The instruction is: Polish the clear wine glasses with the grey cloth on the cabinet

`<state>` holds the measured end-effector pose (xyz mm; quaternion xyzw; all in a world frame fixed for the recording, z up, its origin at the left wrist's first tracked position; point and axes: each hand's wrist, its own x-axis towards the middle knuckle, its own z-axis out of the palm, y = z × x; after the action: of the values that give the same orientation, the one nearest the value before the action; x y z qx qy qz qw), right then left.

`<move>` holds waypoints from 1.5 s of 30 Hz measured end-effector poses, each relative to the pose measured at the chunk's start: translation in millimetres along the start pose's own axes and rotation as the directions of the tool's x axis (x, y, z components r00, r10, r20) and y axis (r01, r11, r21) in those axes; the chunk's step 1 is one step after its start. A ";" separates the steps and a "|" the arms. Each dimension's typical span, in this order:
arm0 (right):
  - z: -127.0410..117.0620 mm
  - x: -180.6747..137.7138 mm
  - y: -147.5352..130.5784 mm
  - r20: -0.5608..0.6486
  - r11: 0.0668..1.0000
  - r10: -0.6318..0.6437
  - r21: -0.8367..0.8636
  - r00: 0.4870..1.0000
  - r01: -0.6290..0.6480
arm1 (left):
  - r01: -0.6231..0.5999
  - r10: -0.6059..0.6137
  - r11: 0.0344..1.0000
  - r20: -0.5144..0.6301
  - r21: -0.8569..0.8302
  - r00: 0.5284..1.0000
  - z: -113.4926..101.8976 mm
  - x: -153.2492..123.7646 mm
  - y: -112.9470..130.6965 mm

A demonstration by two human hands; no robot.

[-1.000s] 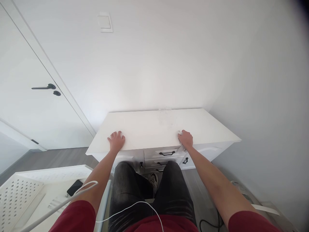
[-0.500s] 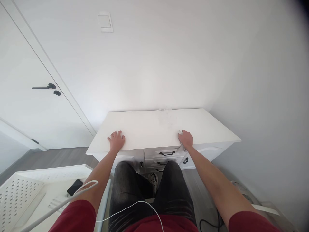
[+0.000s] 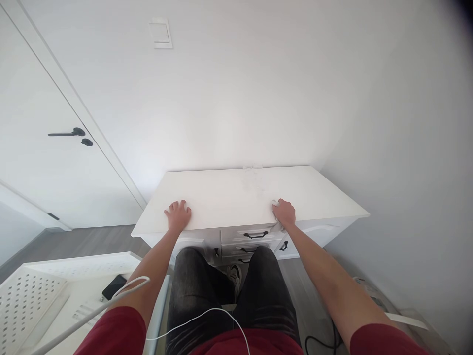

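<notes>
A white dresser top [image 3: 229, 195] stands against the wall in front of me. My left hand [image 3: 178, 215] lies flat on its front left part, fingers spread and empty. My right hand [image 3: 284, 214] rests at the front edge to the right, fingers curled over a small white cloth-like piece [image 3: 275, 202] that peeks out beside the fingers and under the wrist. Below the edge are drawers with black handles [image 3: 255, 235]. My legs in dark jeans [image 3: 229, 291] are between my arms.
A white door with a black lever handle [image 3: 67, 133] is at the left. A white perforated tray [image 3: 33, 296] with a dark phone [image 3: 114, 286] sits at lower left. Cables [image 3: 321, 340] lie on the grey floor at lower right. A wall switch [image 3: 160, 33] is above.
</notes>
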<state>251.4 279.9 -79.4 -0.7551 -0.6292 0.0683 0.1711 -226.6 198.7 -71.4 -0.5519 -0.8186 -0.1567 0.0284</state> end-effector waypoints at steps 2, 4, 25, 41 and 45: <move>-0.1 -0.1 0.0 -0.003 1.000 0.000 -0.001 1.000 0.000 | 0.001 -0.001 1.000 -0.001 0.002 1.000 -0.1 -0.2 0.1; 0.0 -0.3 0.0 -0.003 1.000 0.000 -0.001 1.000 0.000 | 0.001 -0.001 1.000 -0.001 0.003 1.000 -0.1 -0.3 0.0; 2.1 0.7 0.8 -0.007 1.000 0.000 0.007 1.000 0.000 | 0.005 -0.005 1.000 0.014 0.012 1.000 -2.3 0.0 1.1; 0.2 -1.3 0.3 -0.006 1.000 0.003 -0.004 1.000 -0.003 | 0.001 -0.001 1.000 0.000 0.005 1.000 1.1 1.1 -0.8; 0.1 -1.1 -0.2 0.001 1.000 0.006 -0.011 1.000 -0.006 | 0.004 -0.004 1.000 -0.004 0.010 1.000 1.0 1.0 0.0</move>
<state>251.0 278.9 -79.6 -0.7578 -0.6275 0.0658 0.1662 -226.9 199.9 -72.1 -0.5500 -0.8202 -0.1539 0.0324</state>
